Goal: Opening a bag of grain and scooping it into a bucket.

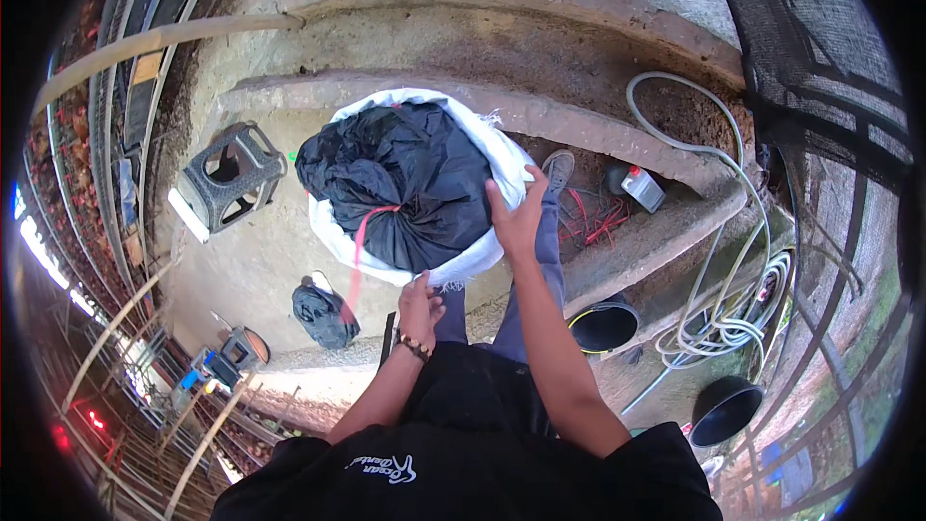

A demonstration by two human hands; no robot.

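Standing over a concrete step, the person holds a white sack (pixel 497 159) at the centre of the frame. The left hand (pixel 420 297) pinches its lower rim, fingers closed on the cloth. The right hand (pixel 516 215) grips the right rim, thumb spread. The sack's mouth faces up; inside is a black bag (pixel 405 178) tied with red string (pixel 362 232), its long axis from upper left to lower right.

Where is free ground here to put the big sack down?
Bare concrete lies between the white sack, the grey stool and the small dark bag. To the person's right it is crowded: red strings, a coiled hose and black pots.
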